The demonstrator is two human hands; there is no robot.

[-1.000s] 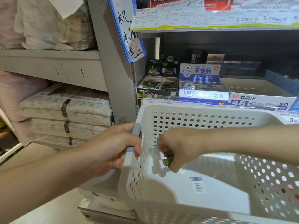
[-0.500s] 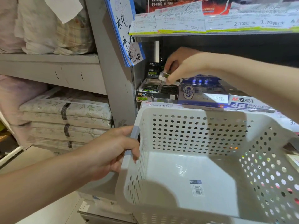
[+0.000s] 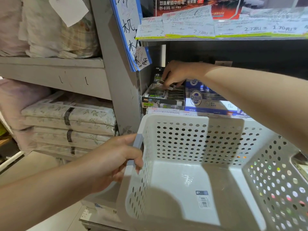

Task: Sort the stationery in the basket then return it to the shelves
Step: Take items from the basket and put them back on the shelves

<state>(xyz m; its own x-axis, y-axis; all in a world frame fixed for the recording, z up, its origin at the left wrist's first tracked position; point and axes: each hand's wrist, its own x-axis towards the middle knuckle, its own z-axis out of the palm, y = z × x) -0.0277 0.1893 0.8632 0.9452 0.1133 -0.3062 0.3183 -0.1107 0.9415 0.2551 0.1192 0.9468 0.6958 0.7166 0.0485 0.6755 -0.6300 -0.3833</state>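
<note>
1. Evidently the left hand is there to steady things: its fingers curl round the grey handle on the left side of the basket, thumb on the outside, so the basket stays level and close under the shelf while the other hand works.

2. Up at the shelf, the right hand reaches over the basket's far wall. Its fingertips pinch a small eraser, held low and tilted over the back rows of the black box. That low hold suggests the piece is being fitted into a slot rather than dropped.

3. That box sits at the shelf's left end, against the grey upright and just beside the blue box. Its rows hold matching dark-wrapped pieces, which is likely why this eraser goes here: like with like.

4. Inside the basket only the bare floor and a barcode sticker show; the near corner is out of view, so I cannot say nothing else is left. On what shows, the sorting looks nearly done.

5. Price tags hang along the shelf edge above, and a blue-edged sign leans off the upright. Folded bedding is stacked in the bay to the left, apart from the work.

6. My guess at the next need: seat the eraser flat in its row and let go without knocking its neighbours askew.
</note>
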